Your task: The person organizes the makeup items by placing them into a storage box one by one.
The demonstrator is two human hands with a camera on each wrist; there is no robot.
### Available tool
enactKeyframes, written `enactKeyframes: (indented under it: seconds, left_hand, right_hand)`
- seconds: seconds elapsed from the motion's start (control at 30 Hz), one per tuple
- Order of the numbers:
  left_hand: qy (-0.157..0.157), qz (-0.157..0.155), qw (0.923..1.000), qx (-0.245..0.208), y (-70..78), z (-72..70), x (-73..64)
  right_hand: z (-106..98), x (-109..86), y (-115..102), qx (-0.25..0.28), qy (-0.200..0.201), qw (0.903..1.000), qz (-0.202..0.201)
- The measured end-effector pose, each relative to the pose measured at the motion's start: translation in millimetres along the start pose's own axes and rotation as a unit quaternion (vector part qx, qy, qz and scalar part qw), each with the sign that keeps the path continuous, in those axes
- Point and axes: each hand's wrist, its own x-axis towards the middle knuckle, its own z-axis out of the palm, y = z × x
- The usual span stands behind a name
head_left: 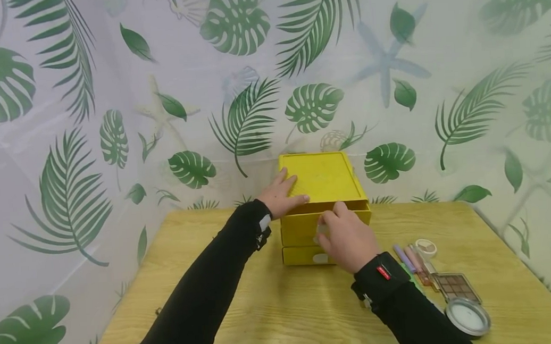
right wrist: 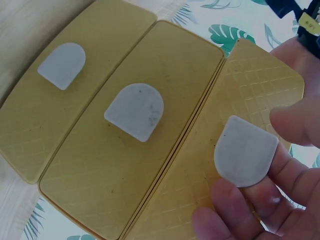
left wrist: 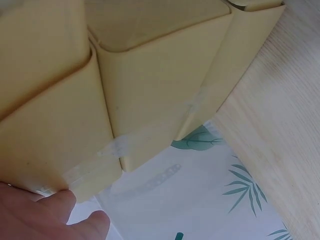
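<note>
A yellow box of stacked drawers (head_left: 321, 177) stands at the back of the table. Its top drawer (head_left: 301, 230) is pulled out a little, with a dark gap behind its front edge. My left hand (head_left: 282, 195) rests on the box's upper left edge, fingers spread; in the left wrist view its fingertips (left wrist: 60, 202) touch the box's side. At the front, my right hand (head_left: 352, 238) curls its fingers round the top drawer's white handle (right wrist: 245, 152). Below it, two more drawers carry matching white handles, the middle one (right wrist: 135, 111) and the bottom one (right wrist: 64, 65).
Makeup lies on the table to the right: an eyeshadow palette (head_left: 456, 287), a round silver-rimmed container (head_left: 468, 317), a small round compact (head_left: 426, 247) and several slim tubes (head_left: 408, 258). A leaf-patterned sheet (head_left: 309, 105) hangs close behind the box.
</note>
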Motion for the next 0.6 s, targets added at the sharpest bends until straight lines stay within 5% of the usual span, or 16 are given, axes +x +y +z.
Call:
enactKeyframes:
  seconds: [0.6]
  left_hand:
    - [0.011,-0.007,0.9999,-0.008,-1.3,3.1,-0.8]
  right_hand:
    - [-9,-31.3,-13,0.000,0.025,0.9996,-0.014]
